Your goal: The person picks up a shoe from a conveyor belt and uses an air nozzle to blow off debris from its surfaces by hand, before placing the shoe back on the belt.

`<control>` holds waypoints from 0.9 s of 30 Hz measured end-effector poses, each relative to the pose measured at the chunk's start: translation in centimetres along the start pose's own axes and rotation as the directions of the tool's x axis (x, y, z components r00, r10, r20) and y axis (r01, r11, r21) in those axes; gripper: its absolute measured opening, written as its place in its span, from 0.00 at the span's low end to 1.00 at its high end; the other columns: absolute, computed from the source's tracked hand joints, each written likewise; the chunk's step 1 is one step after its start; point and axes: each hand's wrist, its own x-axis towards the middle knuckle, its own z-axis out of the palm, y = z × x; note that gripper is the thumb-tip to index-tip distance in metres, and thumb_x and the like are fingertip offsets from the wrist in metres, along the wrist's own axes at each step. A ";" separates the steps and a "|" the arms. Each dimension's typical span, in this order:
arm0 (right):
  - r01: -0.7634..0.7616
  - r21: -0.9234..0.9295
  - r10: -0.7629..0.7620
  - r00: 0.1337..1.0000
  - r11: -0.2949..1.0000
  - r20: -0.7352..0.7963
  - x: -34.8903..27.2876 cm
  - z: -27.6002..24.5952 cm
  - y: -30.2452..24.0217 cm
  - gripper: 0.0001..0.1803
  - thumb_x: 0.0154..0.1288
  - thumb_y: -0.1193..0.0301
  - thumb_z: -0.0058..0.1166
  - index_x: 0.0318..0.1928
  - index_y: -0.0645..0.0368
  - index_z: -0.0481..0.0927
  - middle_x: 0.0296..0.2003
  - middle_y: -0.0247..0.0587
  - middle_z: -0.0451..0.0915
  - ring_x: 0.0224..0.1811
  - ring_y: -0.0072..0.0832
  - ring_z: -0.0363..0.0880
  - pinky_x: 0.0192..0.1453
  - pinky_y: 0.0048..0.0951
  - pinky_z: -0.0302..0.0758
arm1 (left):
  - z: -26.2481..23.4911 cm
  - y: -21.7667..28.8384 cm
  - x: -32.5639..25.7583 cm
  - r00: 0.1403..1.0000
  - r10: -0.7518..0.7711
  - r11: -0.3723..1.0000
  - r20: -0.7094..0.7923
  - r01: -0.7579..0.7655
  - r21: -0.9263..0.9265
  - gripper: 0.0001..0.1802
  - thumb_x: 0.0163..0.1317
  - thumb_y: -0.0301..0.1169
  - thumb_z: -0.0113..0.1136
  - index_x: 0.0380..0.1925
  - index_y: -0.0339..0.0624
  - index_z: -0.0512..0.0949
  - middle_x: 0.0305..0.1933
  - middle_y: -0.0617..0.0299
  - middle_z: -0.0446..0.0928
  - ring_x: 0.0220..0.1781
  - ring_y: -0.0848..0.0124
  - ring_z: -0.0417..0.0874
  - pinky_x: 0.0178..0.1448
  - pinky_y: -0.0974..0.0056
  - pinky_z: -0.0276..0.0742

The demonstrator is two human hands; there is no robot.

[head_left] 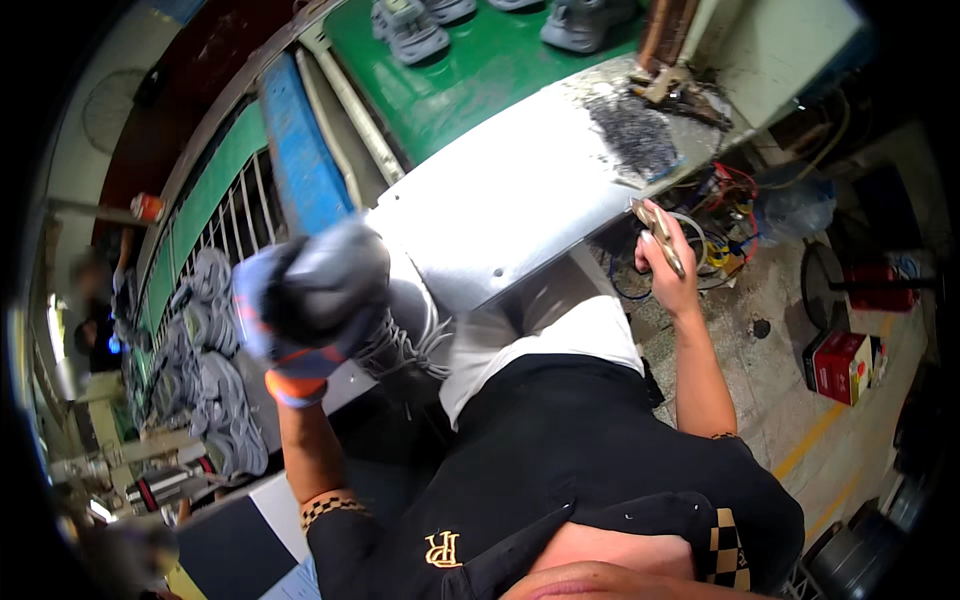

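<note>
My left hand [268, 312], in a blue-grey glove with an orange cuff, is raised left of the metal table [480, 215]. It is closed round what looks like a dark grey shoe [345, 272], smeared by motion. My right hand [668, 265] is bare and closed on a brass-coloured hand tool [660, 240], held just off the table's right edge. The tool's exact kind is hard to make out. Pale laces [410, 345] hang beside the table's near left corner, below the left hand.
Grey shoes [408, 30] stand on a green surface [480, 100] beyond the table. Several more shoes [222, 400] are heaped at left. Dark grit [635, 130] lies at the table's far right. Cables [735, 190] and a red box [838, 367] are on the right. Another person [100, 330] is far left.
</note>
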 end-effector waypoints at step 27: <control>0.488 0.422 -0.645 0.568 0.764 0.511 6.2 19.0 -14.5 0.26 0.63 0.70 0.50 0.60 0.67 0.69 0.26 0.39 0.76 0.25 0.22 0.72 0.33 0.23 0.70 | 1.3 -10.1 2.0 0.903 -0.427 0.653 -0.049 0.271 -0.708 0.39 0.46 0.40 0.71 0.56 0.32 0.71 0.53 0.52 0.76 0.54 0.64 0.77 0.60 0.61 0.71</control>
